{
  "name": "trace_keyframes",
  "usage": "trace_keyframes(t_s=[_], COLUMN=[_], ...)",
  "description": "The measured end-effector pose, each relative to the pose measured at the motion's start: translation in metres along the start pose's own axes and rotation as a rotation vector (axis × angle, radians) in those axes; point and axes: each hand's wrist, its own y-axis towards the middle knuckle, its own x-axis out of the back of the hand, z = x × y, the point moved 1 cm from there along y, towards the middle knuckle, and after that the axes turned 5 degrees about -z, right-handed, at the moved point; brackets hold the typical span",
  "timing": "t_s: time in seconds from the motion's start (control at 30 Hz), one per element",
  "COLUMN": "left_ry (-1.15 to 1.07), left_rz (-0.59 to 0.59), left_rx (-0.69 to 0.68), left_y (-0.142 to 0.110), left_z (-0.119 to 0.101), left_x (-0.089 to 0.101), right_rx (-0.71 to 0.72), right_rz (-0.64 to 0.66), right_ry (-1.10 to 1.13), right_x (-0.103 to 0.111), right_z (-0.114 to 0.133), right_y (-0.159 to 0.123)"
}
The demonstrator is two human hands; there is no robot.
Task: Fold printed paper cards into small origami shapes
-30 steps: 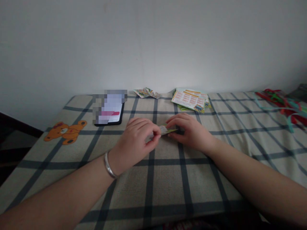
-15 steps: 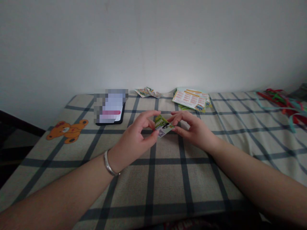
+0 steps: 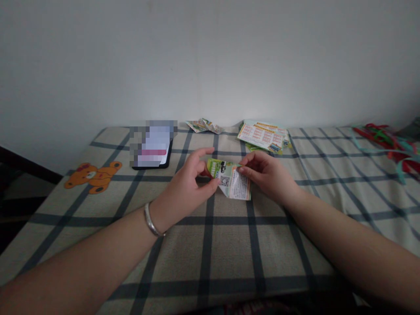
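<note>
Between my hands is a small creased paper leaflet (image 3: 239,186), printed in green and white with a QR code and lines of fine text. My left hand (image 3: 197,177), below a silver bangle (image 3: 151,221), pinches its left edge between thumb and fingers. My right hand (image 3: 267,175) grips the upper right part with the thumb on top and the fingers curled behind. The leaflet is partly unfolded and held just above the checked tablecloth (image 3: 226,245). Its underside is hidden.
Behind my hands lie a folded paper piece (image 3: 204,125) and a stack of printed leaflets (image 3: 260,135). A phone (image 3: 152,146) with a blurred screen and a brown bear cutout (image 3: 93,176) are on the left. Red, green and pale blue ribbons (image 3: 390,142) lie at the far right.
The leaflet has gone from a small folded square to a wider, partly opened sheet showing a text panel. My right hand has moved slightly right and turned with its edge.
</note>
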Motion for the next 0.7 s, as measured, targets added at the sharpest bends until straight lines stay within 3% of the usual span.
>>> trace_keyframes(t_s=[0.17,0.33,0.5,0.7], left_ry=[0.127,0.429,0.659,0.767], left_rz=[0.039,0.046,0.234,0.263], left_rx=[-0.017,-0.209,-0.506,-0.597], left_y=[0.001,0.001,-0.002,-0.003], left_z=[0.005,0.003,-0.005,-0.008], left_x=[0.000,0.003,0.003,0.003], right_rx=[-0.011,0.006,0.046,0.097], right_rz=[0.045,0.052,0.061,0.053], right_ry=[-0.236,-0.404,-0.405,-0.366], right_x=[0.002,0.003,0.005,0.005], right_z=[-0.002,0.000,-0.004,-0.006], right_y=[-0.001,-0.001,-0.001,-0.001])
